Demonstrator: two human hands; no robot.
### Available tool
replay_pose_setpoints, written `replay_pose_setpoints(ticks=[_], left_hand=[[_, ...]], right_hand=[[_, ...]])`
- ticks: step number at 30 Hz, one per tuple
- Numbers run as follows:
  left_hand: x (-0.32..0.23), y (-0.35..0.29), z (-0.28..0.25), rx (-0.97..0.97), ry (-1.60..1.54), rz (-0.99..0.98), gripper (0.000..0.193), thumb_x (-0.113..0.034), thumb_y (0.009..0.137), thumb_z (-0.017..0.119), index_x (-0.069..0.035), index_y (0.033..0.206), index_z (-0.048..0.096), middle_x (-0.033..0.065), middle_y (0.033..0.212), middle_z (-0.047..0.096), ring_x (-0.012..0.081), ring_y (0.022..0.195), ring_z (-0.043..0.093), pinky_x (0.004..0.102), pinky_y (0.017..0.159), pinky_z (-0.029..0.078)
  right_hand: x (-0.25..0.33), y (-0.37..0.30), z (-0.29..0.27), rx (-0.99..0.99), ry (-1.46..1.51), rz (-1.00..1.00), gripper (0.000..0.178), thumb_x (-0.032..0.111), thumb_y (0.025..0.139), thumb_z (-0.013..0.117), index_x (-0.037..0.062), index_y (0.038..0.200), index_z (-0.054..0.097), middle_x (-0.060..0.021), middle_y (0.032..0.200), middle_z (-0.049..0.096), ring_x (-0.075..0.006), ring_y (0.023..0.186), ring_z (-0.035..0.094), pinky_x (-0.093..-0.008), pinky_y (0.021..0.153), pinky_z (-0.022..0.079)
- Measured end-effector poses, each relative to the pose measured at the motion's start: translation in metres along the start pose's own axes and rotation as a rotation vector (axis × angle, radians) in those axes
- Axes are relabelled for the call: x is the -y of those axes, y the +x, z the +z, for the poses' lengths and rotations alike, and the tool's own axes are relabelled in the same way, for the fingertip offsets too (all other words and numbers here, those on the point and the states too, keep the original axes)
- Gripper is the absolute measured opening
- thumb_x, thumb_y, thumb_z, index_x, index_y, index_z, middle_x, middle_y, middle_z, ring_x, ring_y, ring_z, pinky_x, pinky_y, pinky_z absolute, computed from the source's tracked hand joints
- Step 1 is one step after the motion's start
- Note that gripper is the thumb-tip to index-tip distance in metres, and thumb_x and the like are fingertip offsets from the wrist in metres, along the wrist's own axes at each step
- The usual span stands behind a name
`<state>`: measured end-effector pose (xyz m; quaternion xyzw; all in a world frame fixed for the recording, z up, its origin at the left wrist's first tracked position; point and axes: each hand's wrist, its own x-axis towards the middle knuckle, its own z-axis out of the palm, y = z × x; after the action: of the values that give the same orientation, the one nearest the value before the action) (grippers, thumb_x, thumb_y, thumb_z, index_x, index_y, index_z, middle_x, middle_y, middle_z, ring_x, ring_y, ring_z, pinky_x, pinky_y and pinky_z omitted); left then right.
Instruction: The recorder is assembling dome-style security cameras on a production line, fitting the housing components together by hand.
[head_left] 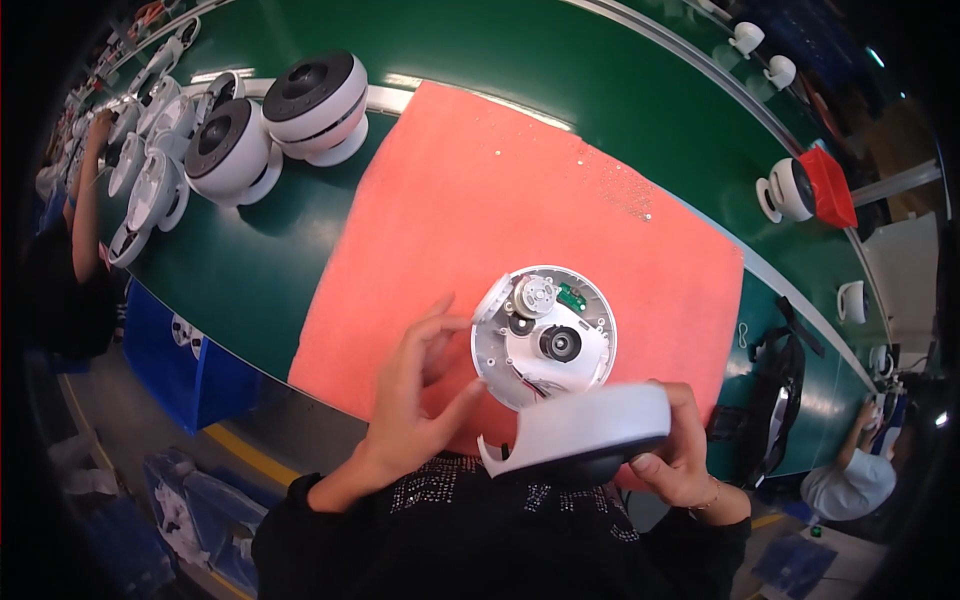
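Observation:
On the orange-pink foam mat (440, 220) lies a round white housing (608, 335), its inside facing up. Within it show a silver motor (535, 296), a small green circuit board (572, 297), a black round hub (561, 344) and a few thin wires. My left hand (415, 385) is beside the housing's left edge, fingers apart and holding nothing. My right hand (680, 450) grips a white and black dome-shaped cover (590, 425), tilted, just nearer to me than the housing. The cover overlaps the housing's near rim in view.
Two finished-looking white and black round units (318, 108) stand at the back left beside several white shells (155, 190). Tiny screws (628, 190) lie scattered on the mat's far part. At right are a black strapped item (775, 400) and a red bin (828, 188). Other people work at both sides.

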<state>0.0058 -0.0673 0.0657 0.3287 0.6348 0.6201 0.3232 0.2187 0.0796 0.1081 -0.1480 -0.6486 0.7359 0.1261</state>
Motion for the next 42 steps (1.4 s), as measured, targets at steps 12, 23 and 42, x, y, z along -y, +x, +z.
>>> replay_pose_setpoints(ticks=[12, 23, 42], left_hand=[[0.007, 0.035, -0.005, 0.292, 0.077, 0.093, 0.024, 0.005, 0.080, 0.048, -0.003, 0.102, 0.055, 0.0219, 0.119, 0.051, 0.0273, 0.111, 0.053, 0.0278, 0.074, 0.046], [-0.018, 0.026, -0.009, 0.228, 0.217, 0.166, 0.042, -0.026, 0.065, 0.078, 0.004, 0.089, 0.059, 0.0278, 0.118, 0.051, 0.0289, 0.074, 0.066, 0.0285, 0.066, 0.051], [-0.042, 0.074, -0.023, 0.389, 0.734, 0.096, 0.040, -0.038, 0.068, 0.072, -0.001, 0.058, 0.058, 0.0096, 0.048, 0.054, 0.0233, 0.043, 0.055, 0.0299, 0.044, 0.043]], right_hand=[[0.009, 0.012, -0.033, 0.211, -0.271, 0.132, 0.060, -0.011, 0.076, 0.057, 0.0009, 0.127, 0.028, -0.0136, 0.118, 0.046, -0.0185, 0.112, 0.047, -0.0298, 0.091, 0.041], [0.005, 0.027, 0.001, -0.104, 0.091, 0.318, 0.048, -0.004, 0.081, 0.056, 0.0060, 0.118, 0.025, -0.0095, 0.114, 0.041, -0.0100, 0.102, 0.046, -0.0181, 0.070, 0.043], [0.013, 0.114, -0.034, -0.038, -0.763, 0.141, 0.032, 0.025, 0.084, 0.059, -0.0003, 0.065, 0.052, -0.0094, 0.049, 0.044, -0.0155, 0.043, 0.044, -0.0298, 0.043, 0.033]])
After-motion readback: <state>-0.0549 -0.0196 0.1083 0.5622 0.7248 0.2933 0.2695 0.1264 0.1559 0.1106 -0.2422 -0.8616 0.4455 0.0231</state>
